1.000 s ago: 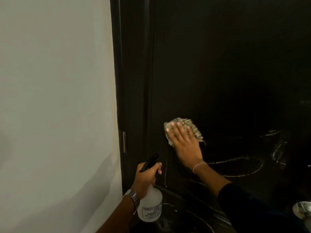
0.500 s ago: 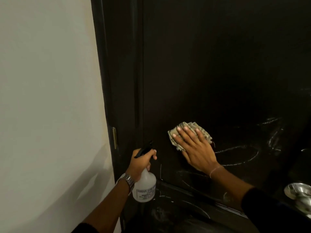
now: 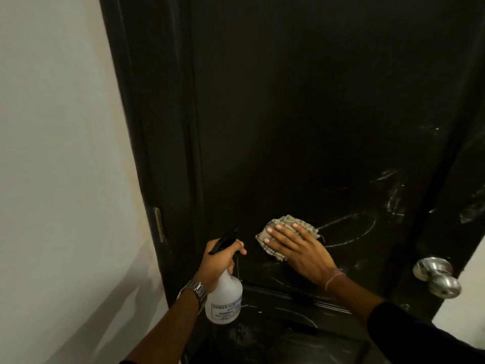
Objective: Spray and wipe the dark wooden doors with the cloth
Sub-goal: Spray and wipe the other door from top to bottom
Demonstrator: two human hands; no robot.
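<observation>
The dark wooden door (image 3: 301, 114) fills the middle of the view, with wet swirl marks on its lower right part. My right hand (image 3: 301, 248) lies flat, pressing a crumpled beige cloth (image 3: 286, 223) against the door panel. My left hand (image 3: 217, 261) grips a translucent white spray bottle (image 3: 225, 300) by its black trigger head, held just left of the cloth and close to the door. A metal watch sits on my left wrist.
A silver round door knob (image 3: 435, 277) sticks out at the lower right, on the door's edge. The dark door frame with a brass hinge (image 3: 158, 224) runs down the left, next to a plain white wall (image 3: 57, 153).
My right hand and the cloth have slid lower on the panel, fingers turning leftward. The view has swung so the knob now shows fully. The bottle stays in my left hand.
</observation>
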